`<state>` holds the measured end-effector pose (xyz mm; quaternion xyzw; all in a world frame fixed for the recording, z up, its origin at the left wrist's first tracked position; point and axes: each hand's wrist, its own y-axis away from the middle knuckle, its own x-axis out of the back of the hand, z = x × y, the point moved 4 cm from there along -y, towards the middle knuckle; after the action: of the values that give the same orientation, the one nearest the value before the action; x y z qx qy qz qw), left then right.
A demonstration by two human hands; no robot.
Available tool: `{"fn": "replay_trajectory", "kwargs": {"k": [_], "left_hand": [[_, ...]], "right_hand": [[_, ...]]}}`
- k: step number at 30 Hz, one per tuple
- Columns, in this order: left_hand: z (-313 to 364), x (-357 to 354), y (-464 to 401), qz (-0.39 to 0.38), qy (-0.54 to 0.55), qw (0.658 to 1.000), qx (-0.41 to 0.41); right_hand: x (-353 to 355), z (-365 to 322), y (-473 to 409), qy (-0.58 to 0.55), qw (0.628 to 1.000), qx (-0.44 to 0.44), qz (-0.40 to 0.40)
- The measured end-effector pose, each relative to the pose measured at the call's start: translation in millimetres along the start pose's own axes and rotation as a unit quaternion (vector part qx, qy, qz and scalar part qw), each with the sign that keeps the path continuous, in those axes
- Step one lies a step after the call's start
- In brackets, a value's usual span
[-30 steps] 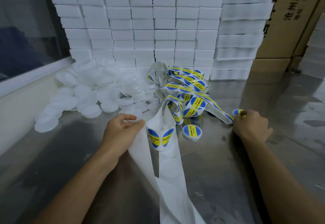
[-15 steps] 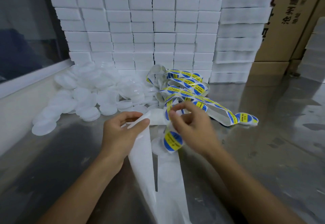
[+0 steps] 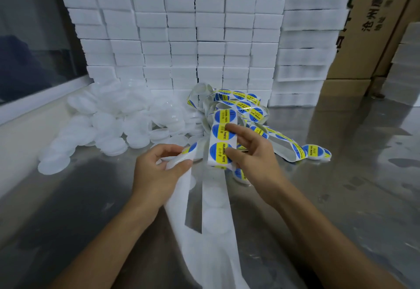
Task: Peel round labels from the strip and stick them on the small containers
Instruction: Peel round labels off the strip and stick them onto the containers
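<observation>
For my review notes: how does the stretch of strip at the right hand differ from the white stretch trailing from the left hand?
The strip section at the right hand stands upright and carries round blue-and-yellow labels. The trailing backing from the left hand lies toward the camera on the metal table, bare white, showing only round outlines. Both look like the same white strip, each held by a hand.

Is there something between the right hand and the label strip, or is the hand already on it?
Nothing visible stands between them. The right hand already touches the label strip with its fingers, while the left hand pinches the bare backing paper.
</observation>
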<state>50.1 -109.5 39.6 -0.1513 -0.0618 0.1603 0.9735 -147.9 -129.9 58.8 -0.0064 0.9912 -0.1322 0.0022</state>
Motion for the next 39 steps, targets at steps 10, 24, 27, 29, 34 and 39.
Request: {"fn": "replay_trajectory", "kwargs": {"k": [10, 24, 27, 29, 34, 39], "left_hand": [[13.0, -2.4, 3.0, -0.014, 0.003, 0.994, -0.111], [29.9, -21.1, 20.6, -0.083, -0.036, 0.961, -0.26], [29.2, -22.1, 22.1, -0.082, -0.021, 0.961, -0.264], [29.1, -21.0, 21.5, -0.071, -0.016, 0.965, -0.25], [18.9, -17.0, 12.4, -0.044, 0.114, 0.991, -0.051], [13.3, -18.4, 11.9, -0.089, 0.139, 0.986, 0.027]], "right_hand": [[0.9, -9.4, 11.1, 0.299, 0.911, 0.237, 0.158], [-31.2, -0.5, 16.9, 0.029, 0.994, 0.101, -0.03], [-26.9, -1.4, 14.8, 0.032, 0.994, 0.1, 0.005], [-24.6, -2.5, 12.7, 0.039, 0.994, 0.1, 0.012], [-23.6, -6.4, 14.7, 0.021, 0.993, 0.109, -0.026], [-25.6, -7.6, 17.5, 0.103, 0.979, 0.175, 0.002]]}}
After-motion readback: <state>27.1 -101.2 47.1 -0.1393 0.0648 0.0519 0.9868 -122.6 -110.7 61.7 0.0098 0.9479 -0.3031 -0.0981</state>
